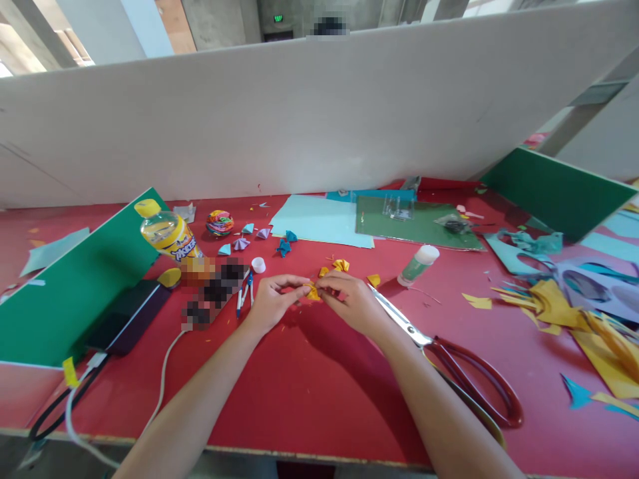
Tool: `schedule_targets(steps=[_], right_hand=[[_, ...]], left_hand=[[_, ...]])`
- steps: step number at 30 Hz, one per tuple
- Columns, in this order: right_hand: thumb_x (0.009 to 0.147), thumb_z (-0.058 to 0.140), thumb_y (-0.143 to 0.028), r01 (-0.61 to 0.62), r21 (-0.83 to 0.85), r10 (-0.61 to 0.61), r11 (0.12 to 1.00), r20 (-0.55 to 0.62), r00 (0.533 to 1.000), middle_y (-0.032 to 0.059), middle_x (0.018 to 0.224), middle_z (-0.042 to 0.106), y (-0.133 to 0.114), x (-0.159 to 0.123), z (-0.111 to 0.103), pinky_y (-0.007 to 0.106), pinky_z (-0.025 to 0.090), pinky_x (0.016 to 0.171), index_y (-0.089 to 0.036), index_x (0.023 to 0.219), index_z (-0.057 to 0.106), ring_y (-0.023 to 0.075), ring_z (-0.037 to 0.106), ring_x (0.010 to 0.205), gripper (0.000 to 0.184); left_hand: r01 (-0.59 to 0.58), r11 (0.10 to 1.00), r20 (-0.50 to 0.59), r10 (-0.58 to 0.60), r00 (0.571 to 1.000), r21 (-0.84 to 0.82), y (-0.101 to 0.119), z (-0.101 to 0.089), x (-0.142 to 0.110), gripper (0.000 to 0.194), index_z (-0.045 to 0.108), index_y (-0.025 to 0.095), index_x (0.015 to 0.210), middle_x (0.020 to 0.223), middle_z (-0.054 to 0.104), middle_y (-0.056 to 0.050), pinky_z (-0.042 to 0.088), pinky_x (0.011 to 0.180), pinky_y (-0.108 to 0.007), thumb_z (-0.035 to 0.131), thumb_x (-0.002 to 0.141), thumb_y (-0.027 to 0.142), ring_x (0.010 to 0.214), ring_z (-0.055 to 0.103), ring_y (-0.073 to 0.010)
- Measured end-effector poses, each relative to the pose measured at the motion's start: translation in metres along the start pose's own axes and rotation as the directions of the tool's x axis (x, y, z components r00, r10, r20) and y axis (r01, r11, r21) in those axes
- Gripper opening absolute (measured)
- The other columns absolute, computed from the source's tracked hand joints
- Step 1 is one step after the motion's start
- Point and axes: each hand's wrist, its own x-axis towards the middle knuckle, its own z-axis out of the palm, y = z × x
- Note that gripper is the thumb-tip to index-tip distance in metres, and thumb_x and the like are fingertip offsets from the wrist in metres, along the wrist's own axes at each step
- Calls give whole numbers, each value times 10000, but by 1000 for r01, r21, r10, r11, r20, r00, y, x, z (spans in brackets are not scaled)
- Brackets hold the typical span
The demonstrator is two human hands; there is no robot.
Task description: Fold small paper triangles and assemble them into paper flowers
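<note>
A small folded piece of shiny yellow paper [313, 292] sits to the left of a white-capped glue stick with a green label [416, 269], pinched between the fingertips of both bare hands. The left hand [274, 303] grips its left side with thumb and fingers drawn close, and the right hand [349, 303] holds the other side just as narrowly (the fingers cover part of the paper, so its full shape cannot be told). Just beyond the right hand, left of the glue stick, lies a crumpled-looking yellow paper fold [341, 265], and nearer the stick rests a smaller yellow paper piece [373, 280]. Large metal scissors with red loop handles [424, 340] lie on the near side of the stick, partly behind the right forearm. Farther left of the stick, past the hands, are two dark blue folded paper shapes [284, 247] and a small white round cap [258, 265]. Pale blue paper sheets [319, 219] lie behind and left of the stick, while a heap of yellow paper scraps [554, 303] spreads to its right on the red tabletop [309, 392].
</note>
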Motion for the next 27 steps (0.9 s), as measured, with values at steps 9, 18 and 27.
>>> schedule_targets(steps=[9, 18, 27], right_hand=[[776, 450, -57, 10, 5, -10, 1000, 4, 1000, 18, 788, 565, 1, 0, 3, 233, 403, 676, -190, 795, 592, 128, 524, 736, 196], [800, 449, -121, -7, 2, 7, 1000, -17, 1000, 32, 804, 579, 2, 0, 4, 250, 415, 667, -188, 814, 597, 142, 535, 734, 163], [789, 467, -136, -193, 21, 193, 981, -20, 981, 41, 925, 640, 17, -2, 13, 269, 447, 687, -220, 980, 604, 161, 589, 788, 249]], left_hand=[[18, 999, -5, -18, 1000, -45, 1, 1, 1, 237, 675, 140, 762, 717, 674, -37, 499, 521, -197, 731, 587, 290, 622, 605, -125], [32, 999, 2, -32, 1000, -41, 1, 0, 1, 294, 651, 138, 820, 760, 668, -46, 505, 481, -200, 720, 594, 312, 650, 614, -142], [-192, 920, -8, 208, 978, 341, -7, 3, -2, 187, 658, 166, 860, 812, 683, -55, 502, 558, -208, 600, 726, 284, 715, 631, -157]])
